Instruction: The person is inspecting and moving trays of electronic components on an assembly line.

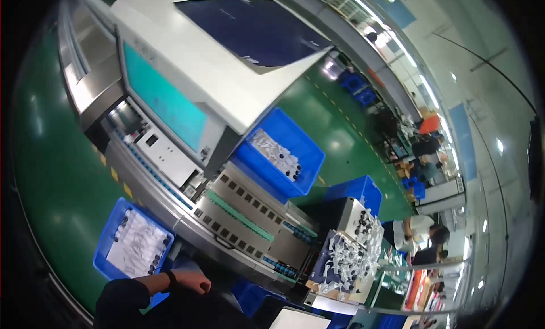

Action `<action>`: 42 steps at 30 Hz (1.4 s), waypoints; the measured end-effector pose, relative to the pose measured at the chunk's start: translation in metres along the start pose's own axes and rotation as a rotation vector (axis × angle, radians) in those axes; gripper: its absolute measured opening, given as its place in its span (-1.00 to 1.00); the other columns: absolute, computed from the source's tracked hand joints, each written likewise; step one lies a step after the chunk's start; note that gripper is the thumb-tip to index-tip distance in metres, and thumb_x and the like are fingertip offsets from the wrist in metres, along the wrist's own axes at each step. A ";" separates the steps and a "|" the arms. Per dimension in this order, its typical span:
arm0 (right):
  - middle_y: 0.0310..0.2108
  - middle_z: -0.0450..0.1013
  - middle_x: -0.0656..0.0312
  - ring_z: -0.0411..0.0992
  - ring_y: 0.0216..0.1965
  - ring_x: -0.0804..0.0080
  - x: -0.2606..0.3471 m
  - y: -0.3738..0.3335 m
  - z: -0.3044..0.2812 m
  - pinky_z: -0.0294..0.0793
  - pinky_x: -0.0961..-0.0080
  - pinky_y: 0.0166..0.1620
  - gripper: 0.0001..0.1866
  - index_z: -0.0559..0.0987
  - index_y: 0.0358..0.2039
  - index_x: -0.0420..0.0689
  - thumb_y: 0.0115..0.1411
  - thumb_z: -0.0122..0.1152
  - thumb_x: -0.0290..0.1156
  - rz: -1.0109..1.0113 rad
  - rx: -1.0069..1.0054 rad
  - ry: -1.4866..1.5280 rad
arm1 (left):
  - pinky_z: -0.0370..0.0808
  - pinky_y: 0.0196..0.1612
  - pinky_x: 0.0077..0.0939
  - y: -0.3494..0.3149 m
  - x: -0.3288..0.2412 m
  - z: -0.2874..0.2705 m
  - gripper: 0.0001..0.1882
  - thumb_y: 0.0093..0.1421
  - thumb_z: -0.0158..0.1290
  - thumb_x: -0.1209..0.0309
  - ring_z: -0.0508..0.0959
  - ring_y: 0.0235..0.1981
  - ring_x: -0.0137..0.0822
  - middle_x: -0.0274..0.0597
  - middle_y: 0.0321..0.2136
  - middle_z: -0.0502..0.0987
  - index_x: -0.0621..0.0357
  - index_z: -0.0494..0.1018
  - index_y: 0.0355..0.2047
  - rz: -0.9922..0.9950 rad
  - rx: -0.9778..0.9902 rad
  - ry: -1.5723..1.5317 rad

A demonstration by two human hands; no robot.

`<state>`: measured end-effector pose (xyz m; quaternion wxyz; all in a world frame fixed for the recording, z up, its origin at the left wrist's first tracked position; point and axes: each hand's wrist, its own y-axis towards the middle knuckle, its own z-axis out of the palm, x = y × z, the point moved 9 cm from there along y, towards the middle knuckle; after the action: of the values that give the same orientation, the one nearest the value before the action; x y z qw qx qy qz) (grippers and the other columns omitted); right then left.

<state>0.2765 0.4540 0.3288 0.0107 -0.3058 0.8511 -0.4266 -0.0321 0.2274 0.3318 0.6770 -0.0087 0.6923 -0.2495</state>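
Observation:
Low on the left, my left hand (pixel 195 281) comes out of a dark sleeve with a dark band at the wrist. Its fingers are curled in, and no thing shows in them. Just beyond it is a blue bin (pixel 109 230) holding rows of white pieces with black ends (pixel 136 244). A metal conveyor (pixel 272 214) with square dark slots and a green strip runs past, a little ahead of the hand and apart from it. My right hand does not show.
A large white machine (pixel 198 62) with a teal window (pixel 162 96) carries a dark blue sheet (pixel 250 31). Another blue bin (pixel 309 144) of white pieces stands behind the conveyor. Loose white and black pieces (pixel 352 258) are heaped at right. A person (pixel 419 230) is farther off.

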 end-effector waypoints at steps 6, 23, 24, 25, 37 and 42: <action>-0.13 0.60 -0.01 0.57 -0.05 0.03 0.018 0.005 0.012 0.52 0.18 0.02 -0.63 0.61 -0.01 -0.06 0.36 0.05 -0.11 0.058 -0.074 0.123 | 0.52 -0.36 -0.16 -0.032 0.192 0.061 -0.74 0.18 0.17 0.18 0.62 -0.36 -0.20 -0.14 -0.41 0.63 0.10 0.59 -0.29 0.283 0.460 0.732; -0.11 0.60 -0.03 0.56 -0.02 0.02 0.029 -0.067 0.137 0.51 0.17 0.04 -0.62 0.61 0.00 -0.08 0.36 0.04 -0.11 0.184 -0.040 0.372 | 0.50 0.04 -0.23 -0.122 0.197 0.053 -0.48 0.31 0.01 -0.03 0.62 -0.18 -0.23 -0.16 -0.11 0.67 0.19 0.58 -0.06 0.572 -0.124 0.538; -0.11 0.60 -0.03 0.56 -0.02 0.01 0.024 -0.078 0.141 0.51 0.17 0.04 -0.62 0.61 0.00 -0.08 0.36 0.04 -0.11 0.212 -0.049 0.389 | 0.49 0.05 -0.22 -0.122 0.208 0.057 -0.48 0.30 0.01 -0.02 0.61 -0.16 -0.22 -0.15 -0.09 0.67 0.19 0.57 -0.05 0.524 -0.055 0.492; -0.11 0.60 -0.03 0.56 -0.02 0.01 0.018 -0.088 0.145 0.51 0.17 0.04 -0.62 0.61 0.00 -0.08 0.36 0.04 -0.11 0.240 -0.058 0.401 | 0.48 0.06 -0.22 -0.113 0.217 0.052 -0.49 0.30 0.02 -0.02 0.61 -0.14 -0.21 -0.14 -0.08 0.66 0.18 0.57 -0.04 0.476 0.011 0.447; -0.09 0.59 -0.04 0.55 -0.01 0.00 -0.078 -0.149 0.147 0.50 0.16 0.05 -0.61 0.60 0.01 -0.09 0.36 0.04 -0.11 0.327 -0.082 0.402 | 0.40 0.16 -0.15 -0.069 0.302 0.123 -0.49 0.27 0.07 0.04 0.53 0.07 -0.14 -0.05 0.08 0.58 0.10 0.54 0.09 -0.201 0.483 0.060; -0.09 0.59 -0.04 0.55 0.00 0.00 -0.135 -0.142 0.155 0.49 0.15 0.06 -0.60 0.60 0.02 -0.09 0.36 0.03 -0.11 0.186 -0.009 0.367 | 0.43 0.11 -0.15 -0.039 0.263 0.162 -0.52 0.26 0.08 0.07 0.55 0.02 -0.15 -0.05 0.04 0.59 0.11 0.55 0.04 -0.301 0.326 0.023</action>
<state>0.5020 0.3498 0.3020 -0.1068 -0.1432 0.8652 -0.4686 0.0860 0.0469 0.1068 0.6164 0.0005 0.6415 -0.4567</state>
